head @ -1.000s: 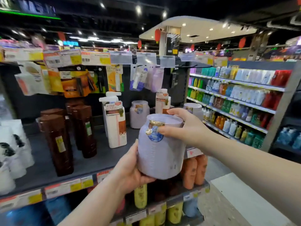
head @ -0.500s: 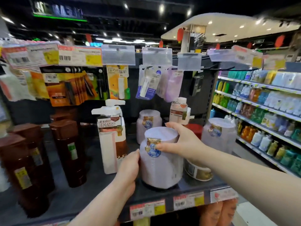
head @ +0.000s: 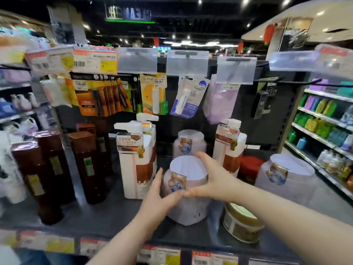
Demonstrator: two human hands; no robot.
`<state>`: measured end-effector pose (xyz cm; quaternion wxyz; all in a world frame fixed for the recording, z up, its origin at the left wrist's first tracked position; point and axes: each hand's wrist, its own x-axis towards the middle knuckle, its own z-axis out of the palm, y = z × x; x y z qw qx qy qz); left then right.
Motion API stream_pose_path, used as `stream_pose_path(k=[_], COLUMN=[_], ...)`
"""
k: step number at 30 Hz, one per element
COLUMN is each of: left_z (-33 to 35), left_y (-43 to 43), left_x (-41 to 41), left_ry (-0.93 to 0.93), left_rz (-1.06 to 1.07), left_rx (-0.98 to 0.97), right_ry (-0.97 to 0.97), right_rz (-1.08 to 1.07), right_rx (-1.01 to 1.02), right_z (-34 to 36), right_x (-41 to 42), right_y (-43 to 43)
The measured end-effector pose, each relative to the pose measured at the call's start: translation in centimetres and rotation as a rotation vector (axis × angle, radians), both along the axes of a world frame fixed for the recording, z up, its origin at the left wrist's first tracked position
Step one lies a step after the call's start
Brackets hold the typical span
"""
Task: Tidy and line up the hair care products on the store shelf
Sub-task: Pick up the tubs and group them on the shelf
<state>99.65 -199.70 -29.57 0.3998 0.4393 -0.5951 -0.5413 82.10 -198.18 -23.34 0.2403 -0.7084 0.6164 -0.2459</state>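
Observation:
A lilac jar (head: 188, 169) with a white lid and a blue-gold sticker stands on the dark shelf (head: 107, 217), near the front. My right hand (head: 215, 180) curves round its right shoulder, thumb up by the lid and fingers across the front. My left hand (head: 156, 199) lies against the jar's left side with straight fingers, its thumb meeting the right fingers. A matching jar (head: 189, 144) stands straight behind it, and a third one (head: 286, 178) stands to the right.
White pump bottles (head: 137, 161) stand left of the jar, and a capped white bottle (head: 229, 144) behind right. Several brown bottles (head: 86, 165) fill the left. A gold-lidded tub (head: 240, 222) and a red tub (head: 250, 165) sit right. Hanging packets (head: 154, 92) overhang the back.
The jar went from held in the air in front of the shelf to standing on it. My left hand has flattened against its side; my right hand slid from the lid to the shoulder.

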Motion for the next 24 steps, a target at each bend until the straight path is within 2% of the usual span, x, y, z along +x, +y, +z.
stream_pose_path(k=[4,7,11,24], left_z=[-0.7,-0.9,-1.2,-0.5], left_y=[1.0,0.7,-1.4,-5.3], left_x=[-0.1,-0.7,-1.3,-2.5], left_ry=[-0.262,-0.347,-0.376,-0.467], left_rz=[0.069,0.114,0.124,0.1], left_rx=[-0.249,-0.341,-0.359,-0.346], right_ry=[0.146,0.1,0.047,0.114], right_rz=[0.049,0.048,0.046,-0.017], right_rx=[-0.01,-0.056,-0.083,-0.043], right_z=[-0.5,-0.9,-1.3,-1.6], right_x=[-1.1,-1.4,-1.8,-2.7], right_y=[0.9,0.5,-1.3,-5.6])
